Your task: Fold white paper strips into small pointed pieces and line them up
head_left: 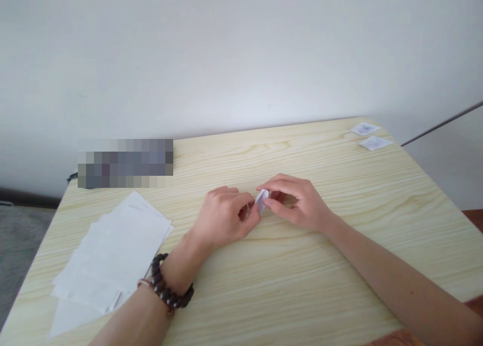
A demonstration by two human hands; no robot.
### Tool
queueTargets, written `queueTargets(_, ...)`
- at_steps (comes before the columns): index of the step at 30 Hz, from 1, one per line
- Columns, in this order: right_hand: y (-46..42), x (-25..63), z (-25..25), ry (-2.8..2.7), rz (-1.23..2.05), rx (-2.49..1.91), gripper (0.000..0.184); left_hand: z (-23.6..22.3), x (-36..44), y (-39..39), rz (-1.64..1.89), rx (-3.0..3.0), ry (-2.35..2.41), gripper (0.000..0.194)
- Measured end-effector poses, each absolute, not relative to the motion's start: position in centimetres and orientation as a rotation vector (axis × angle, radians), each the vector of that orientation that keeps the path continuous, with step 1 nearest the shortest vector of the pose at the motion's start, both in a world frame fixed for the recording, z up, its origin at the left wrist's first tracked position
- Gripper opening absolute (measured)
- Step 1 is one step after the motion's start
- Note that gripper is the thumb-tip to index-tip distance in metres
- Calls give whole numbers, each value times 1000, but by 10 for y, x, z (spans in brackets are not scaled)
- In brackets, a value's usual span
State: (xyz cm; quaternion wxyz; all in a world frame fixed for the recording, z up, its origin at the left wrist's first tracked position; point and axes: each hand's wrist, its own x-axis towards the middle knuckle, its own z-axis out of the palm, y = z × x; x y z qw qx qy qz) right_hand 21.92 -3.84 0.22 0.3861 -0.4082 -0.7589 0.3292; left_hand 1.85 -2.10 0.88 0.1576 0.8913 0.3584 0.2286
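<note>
Over the middle of the wood-grain table (pixel 271 275), a small folded piece of paper (pixel 261 200), white with a bluish patch, is pinched between both hands. My left hand (pixel 228 212) grips its left side between thumb and curled fingers, partly covering it. From the right, my right hand (pixel 298 200) holds the other side with thumb and fingertips. Dark beads circle my left wrist. Two diamond-shaped folded papers (pixel 375 143) lie flat near the table's far right corner.
Several white paper sheets (pixel 116 245) lie in a loose, overlapping pile at the left. Behind them, a pixelated object (pixel 126 163) sits by the table's back left edge. A pale wall (pixel 241 59) rises directly behind the table.
</note>
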Motion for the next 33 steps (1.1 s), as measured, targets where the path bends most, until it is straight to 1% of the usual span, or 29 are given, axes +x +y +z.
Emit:
queueTargets(4,-40,216,0,-1995,698,-1009,21,6,21,-23,638,2588,1122,30)
queueTargets(7,-42,211,-3,-1894,631,-1090,20,5,20,-23,671,2615,1162,33)
queueTargets(10,-44,204,-6,-1801,615,-1196,16,5,20,-24,759,2642,1211,35)
queueTargets(15,-47,199,-6,-1846,679,-1237,22,7,20,-25,856,2719,1191,35)
queueTargets(17,-47,199,-5,-1896,622,-1227,24,7,20,-25,855,2742,1162,35)
queueTargets(18,-48,199,-5,-1925,568,-1228,22,7,21,-26,850,2749,1159,34)
queueTargets(21,-47,197,-6,-1991,364,-1236,13,8,23,-27,775,2721,1264,30)
queueTargets(24,-45,195,-5,-2050,165,-1222,13,9,26,-28,627,2595,1505,16)
queueTargets(25,-45,194,-5,-2071,105,-1206,14,10,27,-29,580,2559,1568,14)
queueTargets(28,-43,193,-2,-2115,-27,-1145,18,13,28,-29,475,2555,1614,15)
queueTargets(33,-44,189,0,-2071,-100,-1156,18,14,25,-28,417,2620,1494,23)
